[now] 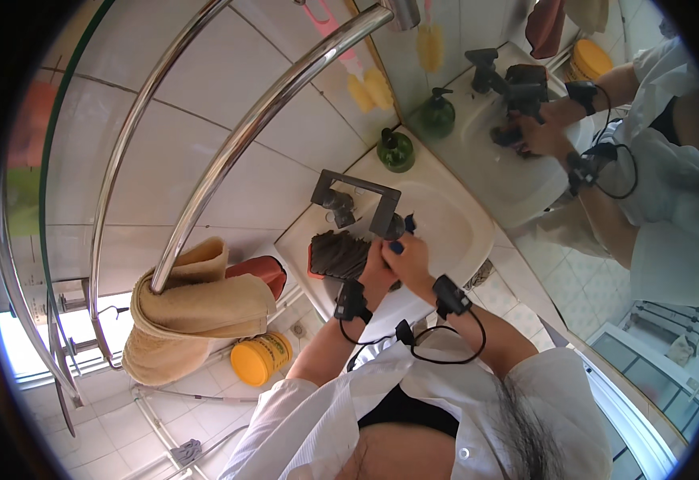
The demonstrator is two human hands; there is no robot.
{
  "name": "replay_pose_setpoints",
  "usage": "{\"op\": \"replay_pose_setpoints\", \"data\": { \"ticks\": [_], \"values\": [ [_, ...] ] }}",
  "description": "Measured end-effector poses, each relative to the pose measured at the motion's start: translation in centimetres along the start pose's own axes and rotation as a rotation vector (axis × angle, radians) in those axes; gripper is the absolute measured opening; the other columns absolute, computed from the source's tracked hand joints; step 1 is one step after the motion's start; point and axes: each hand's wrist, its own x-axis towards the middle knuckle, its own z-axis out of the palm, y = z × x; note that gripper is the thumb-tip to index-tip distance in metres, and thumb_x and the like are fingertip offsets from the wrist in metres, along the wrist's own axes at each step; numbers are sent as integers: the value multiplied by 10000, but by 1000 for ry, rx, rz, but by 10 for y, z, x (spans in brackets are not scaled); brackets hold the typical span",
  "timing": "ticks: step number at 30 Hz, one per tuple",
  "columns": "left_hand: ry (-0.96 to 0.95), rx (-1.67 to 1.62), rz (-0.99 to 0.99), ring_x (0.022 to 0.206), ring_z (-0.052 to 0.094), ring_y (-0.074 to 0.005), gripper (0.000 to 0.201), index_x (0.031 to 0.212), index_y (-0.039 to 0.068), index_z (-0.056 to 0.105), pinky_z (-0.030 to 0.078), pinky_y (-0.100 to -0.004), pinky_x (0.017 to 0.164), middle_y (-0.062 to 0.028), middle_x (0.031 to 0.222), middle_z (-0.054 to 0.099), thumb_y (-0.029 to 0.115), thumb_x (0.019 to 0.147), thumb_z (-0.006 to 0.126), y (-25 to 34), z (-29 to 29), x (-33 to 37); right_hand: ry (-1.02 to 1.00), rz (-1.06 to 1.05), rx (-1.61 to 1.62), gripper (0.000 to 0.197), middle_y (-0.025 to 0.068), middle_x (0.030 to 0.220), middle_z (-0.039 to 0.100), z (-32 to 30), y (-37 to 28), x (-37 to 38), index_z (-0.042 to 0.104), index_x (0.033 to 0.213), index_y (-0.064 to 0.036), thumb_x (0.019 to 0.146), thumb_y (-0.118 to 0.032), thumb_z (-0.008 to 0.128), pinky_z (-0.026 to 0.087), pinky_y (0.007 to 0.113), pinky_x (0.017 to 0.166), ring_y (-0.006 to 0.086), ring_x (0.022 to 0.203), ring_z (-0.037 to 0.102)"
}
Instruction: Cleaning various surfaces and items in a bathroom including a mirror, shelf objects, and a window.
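My left hand (pixel 377 268) and my right hand (pixel 412 260) are close together over the white sink (pixel 449 210), just below the dark grey faucet (pixel 387 210). The fingers of both are closed around a small dark blue thing (pixel 397 247), mostly covered by them; its kind does not show. Beside my left hand, a dark grey bunched cloth (pixel 338 254) lies on a reddish tray or dish (pixel 312 261) at the sink's left edge. Both wrists wear black strapped devices joined by a cable.
A green pump bottle (pixel 396 150) stands on the sink's back corner. Curved chrome rails (pixel 229 152) at the left carry a beige towel (pixel 197 308). A yellow bucket (pixel 260 359) is on the floor, lower left. The mirror (pixel 557 184) on the right reflects my hands and the sink.
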Motion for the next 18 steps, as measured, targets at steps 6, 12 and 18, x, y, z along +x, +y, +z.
{"op": "replay_pose_setpoints", "data": {
  "ticks": [6, 12, 18],
  "values": [
    [126, 58, 73, 1064, 561, -235, 220, 1142, 77, 529, 449, -405, 953, -83, 1134, 585, 132, 954, 430, -23, 1, 1, 16, 150, -109, 170, 178, 740, 624, -11, 28, 25, 598, 809, -62, 805, -231, 620, 482, 428, 619, 383, 711, 611],
    [33, 270, 316, 1066, 550, -245, 251, 1175, 85, 518, 457, -417, 930, -88, 1144, 568, 78, 926, 489, -5, 27, 7, -13, 374, 245, 224, 130, 779, 643, -33, 50, 30, 600, 960, -80, 885, -290, 583, 493, 355, 604, 252, 721, 660],
    [-22, 295, 332, 1059, 552, -251, 248, 1173, 119, 527, 443, -452, 934, -73, 1099, 569, 200, 941, 495, 17, 11, -6, -459, 861, 999, 207, 78, 963, 613, -64, 41, 35, 596, 964, -80, 848, -245, 646, 486, 319, 638, 173, 851, 621]
  ]
}}
